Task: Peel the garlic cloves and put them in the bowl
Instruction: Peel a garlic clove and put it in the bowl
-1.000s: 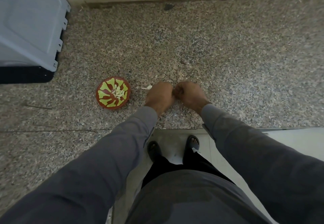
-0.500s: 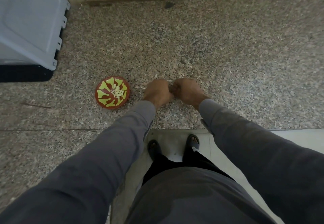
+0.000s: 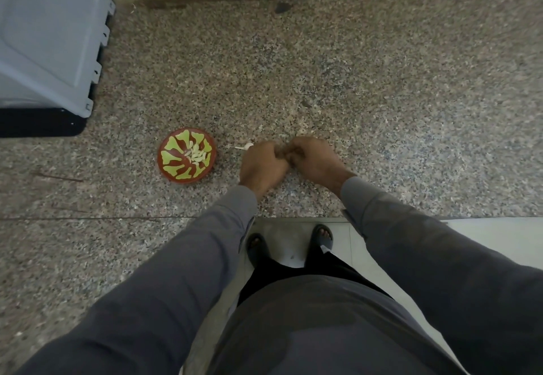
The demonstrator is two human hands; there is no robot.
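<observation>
A small red bowl (image 3: 176, 170) with a yellow-green pattern sits on the speckled stone counter and holds several pale peeled garlic cloves (image 3: 196, 155). To its right, my left hand (image 3: 261, 166) and my right hand (image 3: 316, 160) meet with curled fingers, knuckles up, fingertips pressed together. What they pinch between them is hidden by the fingers. A white bit of garlic with a thin stalk (image 3: 245, 147) pokes out on the counter just beyond my left hand.
A grey plastic lid or crate (image 3: 50, 39) on a black base stands at the far left. A wall runs along the back of the counter. The counter edge lies below my forearms, with my sandalled feet (image 3: 321, 235) on the floor.
Both hands stayed together at the same spot, shifting only slightly. The white garlic bit beside my left hand, hidden half a second ago, shows again.
</observation>
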